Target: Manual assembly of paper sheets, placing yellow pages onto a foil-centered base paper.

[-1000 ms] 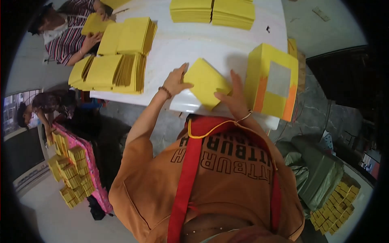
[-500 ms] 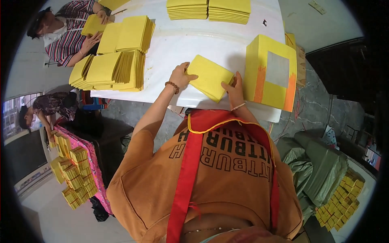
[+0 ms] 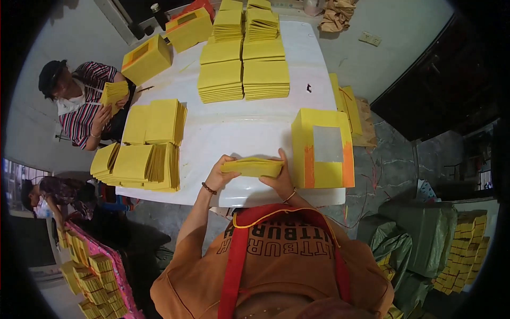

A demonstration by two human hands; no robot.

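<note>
At the near edge of the white table (image 3: 234,130), a bundle of yellow paper (image 3: 252,168) is held with its long thin edge turned up. My left hand (image 3: 220,174) grips its left end, fingers behind and thumb in front. The right end is gripped by my right hand (image 3: 279,178), whose thumb lies along the front. Slightly parted layers show along the bundle's top. Just to the right of my right hand stands a yellow box (image 3: 303,146) with a grey panel and orange bands.
Folded yellow paper stacks (image 3: 143,162) lie at the left, with more yellow stacks (image 3: 220,80) in two rows farther back. Two yellow boxes (image 3: 147,59) stand far left. A seated co-worker (image 3: 90,109) holds yellow paper; another person (image 3: 64,196) bends at a pink-edged table.
The bundle has gone from lying slanted and broad side up to standing on edge, level between my hands. The view has tilted toward the table's far end. The seated co-worker has raised some paper.
</note>
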